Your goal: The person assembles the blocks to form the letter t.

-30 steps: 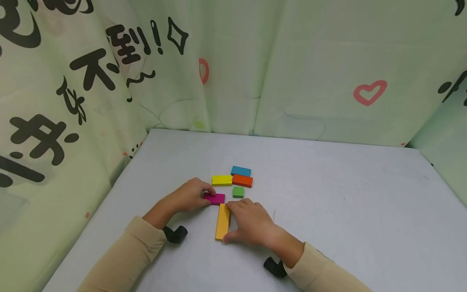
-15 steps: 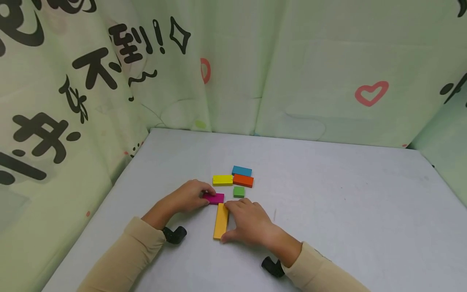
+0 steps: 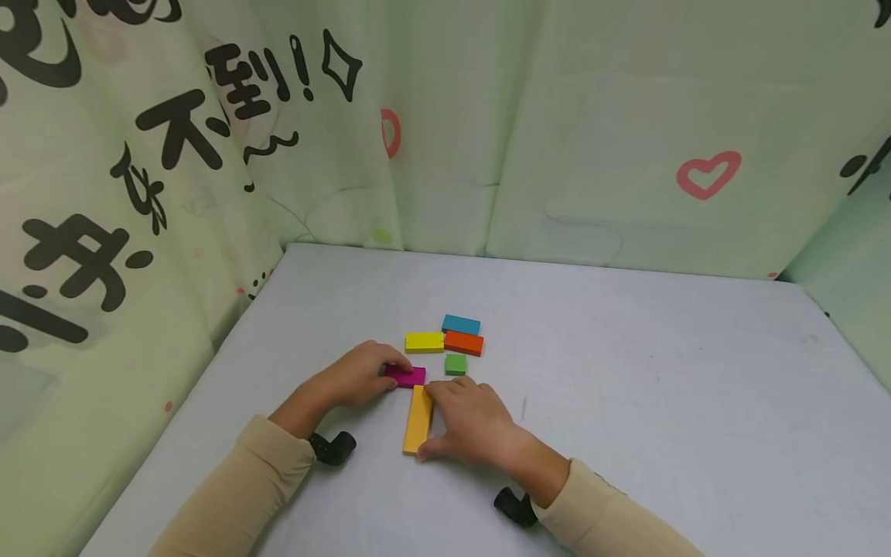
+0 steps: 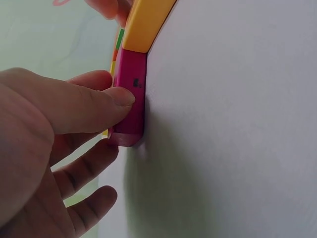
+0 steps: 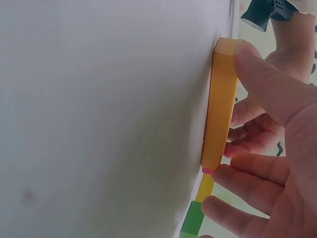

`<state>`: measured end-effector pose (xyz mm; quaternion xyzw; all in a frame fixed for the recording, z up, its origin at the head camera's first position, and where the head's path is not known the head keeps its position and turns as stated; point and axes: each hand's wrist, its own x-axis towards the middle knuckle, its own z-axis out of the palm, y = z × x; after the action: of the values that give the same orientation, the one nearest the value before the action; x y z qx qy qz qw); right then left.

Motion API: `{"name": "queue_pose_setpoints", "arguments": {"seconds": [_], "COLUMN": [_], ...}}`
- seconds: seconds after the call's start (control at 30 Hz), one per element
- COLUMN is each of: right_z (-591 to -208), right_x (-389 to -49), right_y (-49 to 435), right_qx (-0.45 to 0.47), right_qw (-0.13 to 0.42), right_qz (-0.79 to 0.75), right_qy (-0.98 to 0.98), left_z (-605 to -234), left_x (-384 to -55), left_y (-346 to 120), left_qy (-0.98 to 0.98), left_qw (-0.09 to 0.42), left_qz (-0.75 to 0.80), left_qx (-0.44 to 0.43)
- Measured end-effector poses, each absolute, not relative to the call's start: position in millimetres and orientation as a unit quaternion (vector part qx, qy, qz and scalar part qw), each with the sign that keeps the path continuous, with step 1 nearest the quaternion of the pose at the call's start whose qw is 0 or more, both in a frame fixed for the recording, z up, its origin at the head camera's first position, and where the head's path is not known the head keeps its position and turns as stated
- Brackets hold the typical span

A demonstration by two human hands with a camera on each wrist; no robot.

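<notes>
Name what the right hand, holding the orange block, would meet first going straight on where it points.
Likely the magenta block, just ahead of the right hand and the orange block; depth is unclear.

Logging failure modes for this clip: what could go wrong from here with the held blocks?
1. The right hand spans the orange block lengthwise, its far end right at the magenta block; a hard push might knock both askew.
2. The right hand's fingers lie close to the green block and could nudge it.
3. The left hand pinches the magenta block; an uneven release might turn it.
</notes>
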<state>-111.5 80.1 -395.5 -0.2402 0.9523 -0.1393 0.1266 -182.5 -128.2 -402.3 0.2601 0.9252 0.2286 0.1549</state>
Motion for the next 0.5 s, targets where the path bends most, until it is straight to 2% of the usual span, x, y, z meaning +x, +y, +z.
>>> {"name": "queue_pose_setpoints", "arguments": {"seconds": [0.5], "right_z": [-396.6], "right_x": [-112.0], "right_y": [73.1], "right_qx": [-0.232], "right_qw": [0.121], "right_qz": [-0.138], "right_qy": [0.955], "left_z": [-406.0], "left_x": [-180.0], "left_y": [-131.8], "left_qy": [0.93], "left_qw": [0.142], "left_qz": [0.22], "left_qx": [0.257]}}
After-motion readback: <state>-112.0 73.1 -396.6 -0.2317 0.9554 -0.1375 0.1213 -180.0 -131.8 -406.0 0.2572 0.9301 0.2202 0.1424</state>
